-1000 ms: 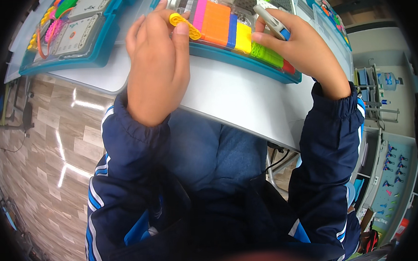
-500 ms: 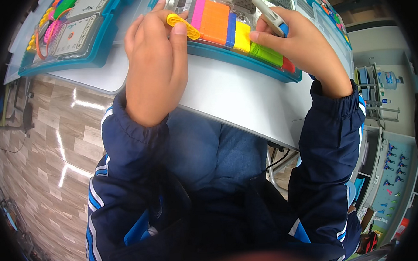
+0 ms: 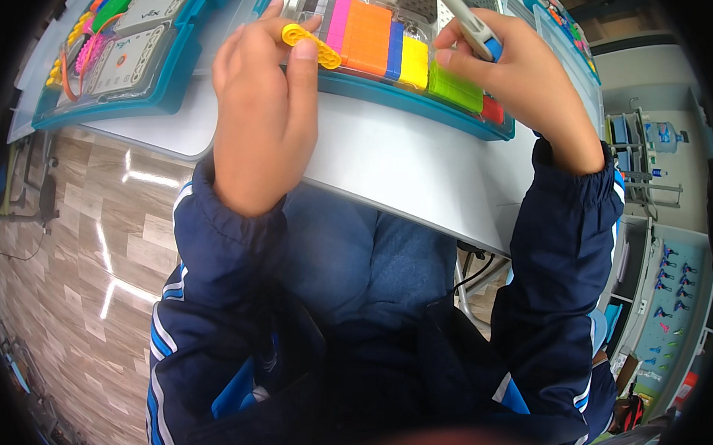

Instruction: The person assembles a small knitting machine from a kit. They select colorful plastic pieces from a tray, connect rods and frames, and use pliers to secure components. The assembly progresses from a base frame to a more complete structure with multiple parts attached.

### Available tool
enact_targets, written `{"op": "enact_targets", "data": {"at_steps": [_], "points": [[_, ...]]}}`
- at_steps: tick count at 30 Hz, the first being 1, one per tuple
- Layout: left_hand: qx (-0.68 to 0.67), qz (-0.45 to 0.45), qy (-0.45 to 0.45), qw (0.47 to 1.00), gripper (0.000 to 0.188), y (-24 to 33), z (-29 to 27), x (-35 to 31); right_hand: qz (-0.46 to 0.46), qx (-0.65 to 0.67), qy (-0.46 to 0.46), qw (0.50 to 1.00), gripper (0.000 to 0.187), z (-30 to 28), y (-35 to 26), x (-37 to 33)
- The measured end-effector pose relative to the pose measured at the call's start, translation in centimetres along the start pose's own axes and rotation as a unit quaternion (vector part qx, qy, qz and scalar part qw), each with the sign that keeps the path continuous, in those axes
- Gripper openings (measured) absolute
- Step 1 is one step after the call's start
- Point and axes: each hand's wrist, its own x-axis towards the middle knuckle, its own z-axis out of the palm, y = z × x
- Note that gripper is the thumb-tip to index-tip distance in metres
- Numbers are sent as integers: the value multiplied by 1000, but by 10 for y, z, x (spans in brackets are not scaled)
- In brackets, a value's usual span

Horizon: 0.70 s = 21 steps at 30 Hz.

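Observation:
My left hand (image 3: 263, 127) holds a short yellow perforated plastic beam (image 3: 311, 47) between thumb and fingers, over the near edge of a teal-rimmed parts case (image 3: 415, 102). In my right hand (image 3: 529, 76) is a grey pin tool (image 3: 467, 23) with a blue part, its grey end tilted up and to the left. That hand is above the case's right half. Below my hands, the case holds rows of stacked plastic pieces: pink, an orange block (image 3: 366, 39), blue, a yellow stack (image 3: 415, 62), a green stack (image 3: 454, 89) and a red piece (image 3: 492, 111).
On the left stands a second teal case (image 3: 160, 104) with grey modules, a pink gear and colourful parts. Both rest on a white table (image 3: 385, 154), its front edge just above my lap. Shelving with a water bottle (image 3: 665, 137) and a pegboard (image 3: 666, 304) are at the right.
My right hand has shifted slightly right, with the grey tool turned a little more upright. My left hand and the yellow beam have barely moved.

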Motion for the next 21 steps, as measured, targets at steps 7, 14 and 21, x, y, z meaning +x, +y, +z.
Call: {"op": "enact_targets", "data": {"at_steps": [7,14,21], "points": [[-92,104,66,988,15,-4,-14,1,-124,93,-4,988,15,2,-35,-13],[-91,108,-4,990,13,-6,-22,1,-213,71,-18,974,12,11,-53,-21],[-169,58,5,984,14,-8,-22,-2,-235,101,67,964,18,24,-59,-23]]}}
